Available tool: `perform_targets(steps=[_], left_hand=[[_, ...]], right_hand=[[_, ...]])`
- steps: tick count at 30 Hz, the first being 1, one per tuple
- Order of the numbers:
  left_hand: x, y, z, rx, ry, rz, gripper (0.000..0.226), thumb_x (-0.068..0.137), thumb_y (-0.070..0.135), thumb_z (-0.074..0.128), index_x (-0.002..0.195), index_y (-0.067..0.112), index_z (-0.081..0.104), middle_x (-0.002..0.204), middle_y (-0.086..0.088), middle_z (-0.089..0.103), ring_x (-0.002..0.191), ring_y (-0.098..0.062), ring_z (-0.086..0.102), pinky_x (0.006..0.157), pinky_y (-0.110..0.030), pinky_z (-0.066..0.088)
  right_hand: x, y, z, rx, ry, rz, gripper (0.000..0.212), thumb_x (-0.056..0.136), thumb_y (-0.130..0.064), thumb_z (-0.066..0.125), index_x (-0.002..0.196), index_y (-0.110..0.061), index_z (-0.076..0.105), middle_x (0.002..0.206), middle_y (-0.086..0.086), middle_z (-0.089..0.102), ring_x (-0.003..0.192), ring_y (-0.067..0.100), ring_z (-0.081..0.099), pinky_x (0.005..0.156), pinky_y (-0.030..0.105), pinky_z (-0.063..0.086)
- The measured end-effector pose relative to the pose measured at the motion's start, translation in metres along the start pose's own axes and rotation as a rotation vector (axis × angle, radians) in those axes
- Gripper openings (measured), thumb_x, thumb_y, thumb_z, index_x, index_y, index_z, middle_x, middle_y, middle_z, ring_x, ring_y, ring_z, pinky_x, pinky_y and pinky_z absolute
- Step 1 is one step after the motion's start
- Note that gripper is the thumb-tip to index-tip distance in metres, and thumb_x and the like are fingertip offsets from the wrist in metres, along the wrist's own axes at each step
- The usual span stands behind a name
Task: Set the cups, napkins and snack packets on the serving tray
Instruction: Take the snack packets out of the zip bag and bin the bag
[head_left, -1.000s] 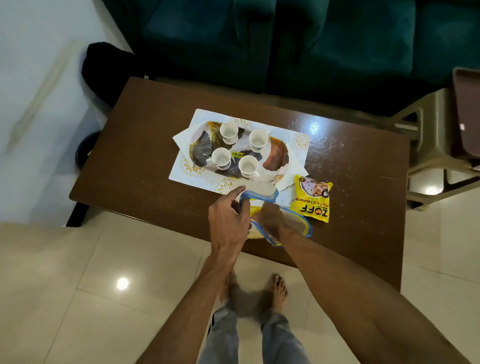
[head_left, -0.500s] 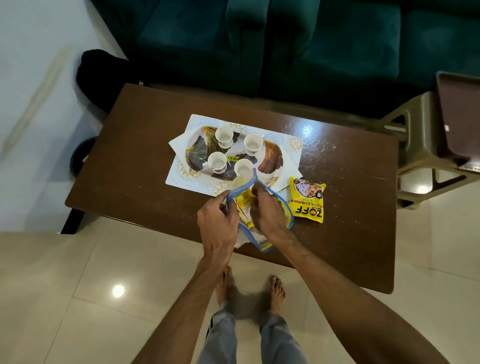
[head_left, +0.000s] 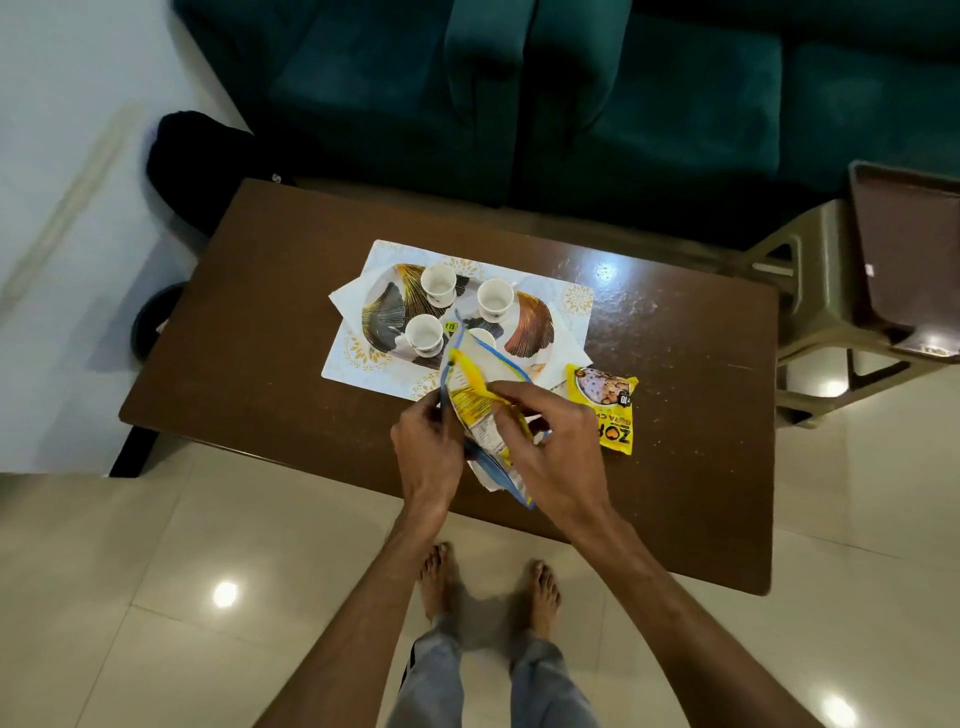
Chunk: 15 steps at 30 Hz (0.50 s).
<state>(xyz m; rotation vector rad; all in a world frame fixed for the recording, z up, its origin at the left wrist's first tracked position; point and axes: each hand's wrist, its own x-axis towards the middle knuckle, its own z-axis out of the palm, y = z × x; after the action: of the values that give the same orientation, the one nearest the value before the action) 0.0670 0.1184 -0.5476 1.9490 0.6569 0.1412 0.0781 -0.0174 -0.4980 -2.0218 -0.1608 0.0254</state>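
- Out of the clear pouch (head_left: 500, 480) comes a yellow snack packet (head_left: 470, 397). Half a second ago the right grip (head_left: 550, 441) was down in the pouch mouth; now it is drawn back toward the person, with the packet's end pinched between thumb and fingertips.
- Opposite it, the left grip (head_left: 428, 447) is closed on the pouch's blue-edged side and holds it up off the worktop (head_left: 260, 338). This likely keeps the mouth open and stops the pouch following the packet.
- The packet sits between the two grips, its lower part apparently still inside the pouch.
- A second packet (head_left: 605, 402) lies flat on the worktop just right of the right grip, off the tray.
- Beyond both grips is the serving tray (head_left: 540, 288), with four cups (head_left: 439, 283) upright on it. The raised pouch partly hides the nearest cup.
- Napkins (head_left: 345, 304) show at the tray's edges, beyond the left grip. I cannot tell whether they lie on the rim or under it.
- Judging by this, the cups are done and both packets have yet to reach the tray.
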Motion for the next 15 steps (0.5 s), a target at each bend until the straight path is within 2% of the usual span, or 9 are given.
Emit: perform_targets(steps=[2,4,6,7,10,13,15], left_hand=[[0.002,-0.004,0.001,-0.091,-0.001,-0.087,0.019,0.093,0.024,0.06,0.081,0.015,0.072,0.073,0.0,0.073,0.067,-0.018,0.069,0.064,-0.045,0.059],[0.002,-0.004,0.002,-0.167,0.001,-0.169,0.017,0.09,0.015,0.06,0.08,0.018,0.073,0.078,-0.003,0.076,0.069,-0.016,0.07,0.067,-0.042,0.06],[0.004,-0.002,0.003,-0.249,0.001,-0.233,0.02,0.092,0.012,0.059,0.079,0.015,0.072,0.076,-0.007,0.074,0.063,-0.012,0.068,0.058,-0.032,0.057],[0.004,0.001,0.003,-0.286,-0.002,-0.258,0.021,0.093,0.011,0.058,0.078,0.015,0.072,0.074,-0.008,0.073,0.063,-0.013,0.067,0.055,-0.028,0.055],[0.007,0.003,0.004,-0.358,-0.053,-0.271,0.022,0.092,0.012,0.059,0.08,0.02,0.075,0.078,-0.011,0.075,0.072,-0.025,0.071,0.063,-0.037,0.06],[0.008,0.004,0.006,-0.335,-0.081,-0.269,0.024,0.096,0.006,0.057,0.084,0.017,0.074,0.08,-0.012,0.074,0.073,-0.026,0.072,0.063,-0.04,0.062],[0.01,0.002,0.006,-0.229,-0.035,-0.249,0.02,0.094,0.006,0.058,0.079,0.013,0.071,0.078,-0.014,0.073,0.071,-0.026,0.072,0.06,-0.042,0.063]], right_hand=[[-0.001,-0.001,0.001,0.139,-0.116,0.024,0.034,0.087,-0.021,0.077,0.121,-0.022,0.072,0.115,-0.013,0.073,0.104,0.005,0.066,0.087,0.021,0.049],[-0.004,0.004,0.002,0.177,-0.238,-0.031,0.06,0.078,-0.026,0.087,0.133,-0.021,0.064,0.132,-0.009,0.065,0.127,0.009,0.056,0.106,0.03,0.045],[-0.007,0.011,0.003,0.159,-0.342,-0.081,0.078,0.074,-0.029,0.09,0.143,-0.02,0.054,0.145,-0.007,0.053,0.138,0.012,0.046,0.113,0.036,0.041],[-0.007,0.015,0.003,0.132,-0.367,-0.096,0.081,0.075,-0.025,0.088,0.146,-0.022,0.05,0.149,-0.007,0.049,0.141,0.012,0.042,0.114,0.038,0.04],[-0.007,0.023,0.006,0.001,-0.318,-0.151,0.078,0.08,-0.006,0.076,0.149,-0.028,0.047,0.154,-0.007,0.042,0.145,0.01,0.036,0.114,0.039,0.039],[-0.006,0.023,0.008,-0.111,-0.189,-0.221,0.061,0.085,-0.013,0.056,0.145,-0.023,0.053,0.15,-0.004,0.05,0.138,0.014,0.046,0.108,0.039,0.045],[-0.006,0.021,0.007,-0.192,-0.101,-0.327,0.051,0.089,-0.012,0.054,0.139,-0.018,0.059,0.144,-0.002,0.057,0.132,0.018,0.053,0.101,0.042,0.048]])
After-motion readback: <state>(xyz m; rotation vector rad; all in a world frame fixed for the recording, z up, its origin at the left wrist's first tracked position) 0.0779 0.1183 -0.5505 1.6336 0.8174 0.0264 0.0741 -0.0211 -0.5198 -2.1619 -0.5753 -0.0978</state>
